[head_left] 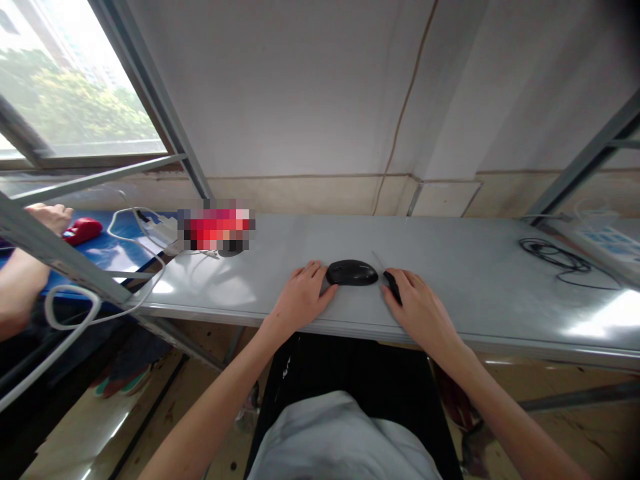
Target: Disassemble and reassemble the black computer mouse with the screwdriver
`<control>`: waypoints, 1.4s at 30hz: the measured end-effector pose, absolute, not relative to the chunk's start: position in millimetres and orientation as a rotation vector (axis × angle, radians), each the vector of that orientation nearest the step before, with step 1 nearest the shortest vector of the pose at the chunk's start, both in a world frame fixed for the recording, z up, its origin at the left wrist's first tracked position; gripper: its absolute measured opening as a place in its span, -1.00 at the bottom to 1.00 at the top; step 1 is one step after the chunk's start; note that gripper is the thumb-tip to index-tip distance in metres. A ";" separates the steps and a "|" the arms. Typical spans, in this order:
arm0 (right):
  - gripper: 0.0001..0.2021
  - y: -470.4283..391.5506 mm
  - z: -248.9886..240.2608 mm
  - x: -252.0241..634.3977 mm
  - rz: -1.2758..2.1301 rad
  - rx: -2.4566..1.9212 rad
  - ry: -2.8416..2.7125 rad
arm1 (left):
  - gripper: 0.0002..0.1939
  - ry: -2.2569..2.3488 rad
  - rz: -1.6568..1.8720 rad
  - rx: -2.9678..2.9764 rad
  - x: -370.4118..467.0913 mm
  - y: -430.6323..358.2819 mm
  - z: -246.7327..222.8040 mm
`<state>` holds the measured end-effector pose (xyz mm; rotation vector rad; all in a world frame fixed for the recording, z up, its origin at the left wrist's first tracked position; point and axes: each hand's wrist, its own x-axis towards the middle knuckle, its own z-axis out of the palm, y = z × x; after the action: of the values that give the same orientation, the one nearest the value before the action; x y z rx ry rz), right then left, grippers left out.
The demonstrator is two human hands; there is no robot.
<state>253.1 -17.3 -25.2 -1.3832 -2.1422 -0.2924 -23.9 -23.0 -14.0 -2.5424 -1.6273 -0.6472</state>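
A black computer mouse (353, 273) lies sideways on the grey table (300, 240) between my hands. My left hand (306, 293) touches its left end, with the thumb at the near edge and the fingers beyond. To the right of the mouse, my right hand (411, 300) is closed around a slim black tool handle (393, 288). A thin shaft (379, 262) points away from that handle, up and to the left, just clear of the mouse.
A coiled black cable (545, 252) lies on the right. At the back left are a blurred red item (217, 230) and a white cable (73, 327) looping past a metal post. Another person's hand (53, 217) is beyond, near a red object (84, 231) on a blue surface.
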 end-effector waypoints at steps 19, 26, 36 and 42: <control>-0.59 -18.0 -27.7 253.7 -0.273 -1.382 -2.183 | -0.59 -1.615 -0.664 -2.544 -24.1 -23.1 -13.2; -0.57 -17.9 -26.9 254.3 -0.259 -1.385 -2.217 | -0.59 -1.625 -0.665 -2.541 -23.4 -23.8 -12.1; -0.59 -16.4 -28.5 256.6 -0.271 -1.320 -2.223 | -0.60 -1.616 -0.722 -2.568 -23.6 -23.3 -12.7; -0.58 -14.7 -27.2 257.5 -0.293 -1.199 -2.241 | -0.68 -1.694 -0.727 -2.587 -21.0 -27.6 -4.6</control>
<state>257.5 -14.7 -27.2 -1.1991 -2.2412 -0.2929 -21.0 -27.6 -4.6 -2.5874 -1.6936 -0.7274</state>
